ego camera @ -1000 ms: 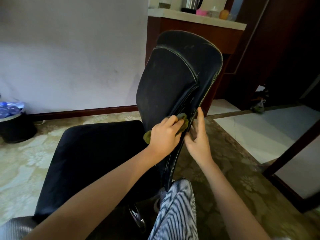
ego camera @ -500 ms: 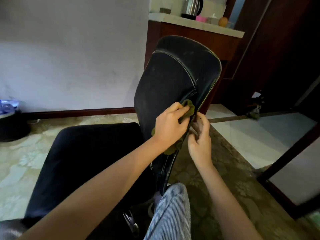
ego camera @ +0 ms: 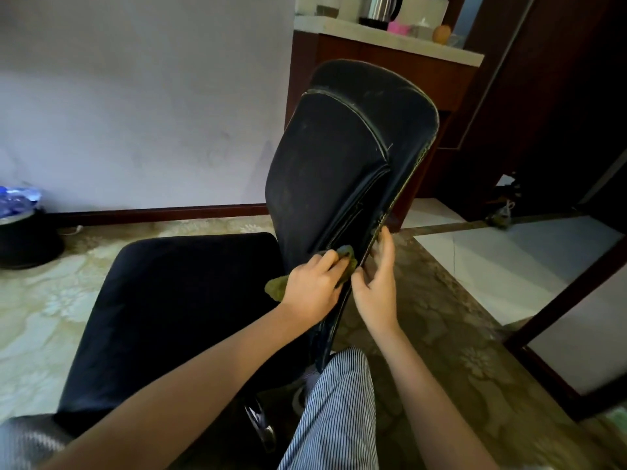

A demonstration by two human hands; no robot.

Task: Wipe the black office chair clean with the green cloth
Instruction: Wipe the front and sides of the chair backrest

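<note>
The patterned floor [ego camera: 475,334] lies open to the right of the chair and to the left, as far as a dark bin [ego camera: 23,239] by the wall [ego camera: 135,96]. The black office chair [ego camera: 339,164] stands in the middle, its backrest tilted, with a wooden counter [ego camera: 390,39] close behind its top edge. The left hand [ego camera: 312,286] grips the green cloth [ego camera: 276,288], fingers curled round it, and presses it to the backrest's lower right edge. The right hand [ego camera: 378,286] rests just beside it on the outer rim, fingers nearly straight.
</note>
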